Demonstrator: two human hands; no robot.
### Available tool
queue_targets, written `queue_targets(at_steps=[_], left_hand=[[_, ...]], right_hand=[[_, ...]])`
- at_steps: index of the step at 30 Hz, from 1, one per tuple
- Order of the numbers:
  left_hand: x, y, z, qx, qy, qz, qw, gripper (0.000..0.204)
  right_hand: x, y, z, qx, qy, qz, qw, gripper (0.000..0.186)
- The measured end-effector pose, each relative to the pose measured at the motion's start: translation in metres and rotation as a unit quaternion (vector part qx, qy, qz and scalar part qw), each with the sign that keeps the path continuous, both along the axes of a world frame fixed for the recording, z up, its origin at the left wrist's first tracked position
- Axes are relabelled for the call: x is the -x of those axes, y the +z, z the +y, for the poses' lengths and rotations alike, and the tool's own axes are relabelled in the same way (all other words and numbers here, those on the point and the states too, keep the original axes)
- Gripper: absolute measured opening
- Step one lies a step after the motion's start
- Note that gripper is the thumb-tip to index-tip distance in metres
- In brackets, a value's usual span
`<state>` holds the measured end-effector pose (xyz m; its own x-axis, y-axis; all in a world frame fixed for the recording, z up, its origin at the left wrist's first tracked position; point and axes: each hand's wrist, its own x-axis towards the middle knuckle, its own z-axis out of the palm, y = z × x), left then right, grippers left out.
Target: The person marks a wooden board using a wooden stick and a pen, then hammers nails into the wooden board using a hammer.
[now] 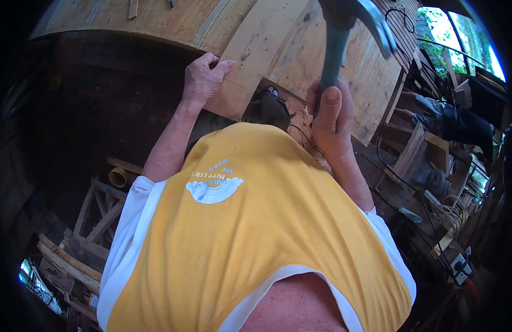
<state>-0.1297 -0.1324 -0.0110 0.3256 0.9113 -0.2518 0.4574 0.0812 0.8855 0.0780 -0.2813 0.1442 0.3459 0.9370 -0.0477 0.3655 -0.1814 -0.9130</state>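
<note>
My right hand point(332, 113) is wrapped around the grip of a claw hammer point(334, 52), its thumb lying along the handle. The hammer is raised upright, and its head with the curved claw reaches the top of the view. A pale wooden board point(256, 47) lies among other flat boards on the work surface. At the left edge of this board my left hand point(205, 78) is closed, with curled fingers and the thumb over the top face. The undersides of those fingers are hidden. No nail can be made out near either hand.
More wooden boards point(173, 25) extend across the far side. A person's leg and dark clothing point(455, 119) show at the right. Dark cables point(400, 180), a brush-like tool point(411, 214) and a power socket point(461, 267) are at the right. Wooden frames point(98, 213) stand lower left.
</note>
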Motion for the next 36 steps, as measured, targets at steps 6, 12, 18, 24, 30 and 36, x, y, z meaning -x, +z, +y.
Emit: queue_targets(at_steps=[6, 12, 18, 24, 30, 36], left_hand=[[-0.001, 0.002, 0.003, 0.026, -0.005, -0.007, 1.000, 0.032], [-0.001, -0.007, 0.002, 0.010, 0.007, -0.018, 1.000, 0.035], [0.000, -0.006, 0.003, 0.018, 0.003, -0.019, 1.000, 0.035], [-0.005, 0.005, 0.005, 0.003, -0.011, -0.028, 1.000, 0.035], [-0.004, 0.001, 0.000, -0.015, 0.009, -0.009, 1.000, 0.030], [-0.008, 0.009, 0.003, -0.018, -0.012, 0.005, 1.000, 0.033]], right_hand=[[-0.018, -0.059, -0.013, 0.195, 0.082, -0.178, 0.961, 0.049], [-0.009, -0.060, -0.015, 0.136, 0.050, -0.122, 0.982, 0.046], [-0.019, -0.057, -0.017, 0.162, 0.046, -0.106, 0.980, 0.046], [-0.030, -0.075, -0.023, 0.240, 0.081, -0.188, 0.949, 0.046], [-0.102, -0.086, -0.069, 0.155, -0.176, -0.224, 0.946, 0.045], [-0.220, -0.113, -0.095, 0.240, -0.300, -0.349, 0.855, 0.041]])
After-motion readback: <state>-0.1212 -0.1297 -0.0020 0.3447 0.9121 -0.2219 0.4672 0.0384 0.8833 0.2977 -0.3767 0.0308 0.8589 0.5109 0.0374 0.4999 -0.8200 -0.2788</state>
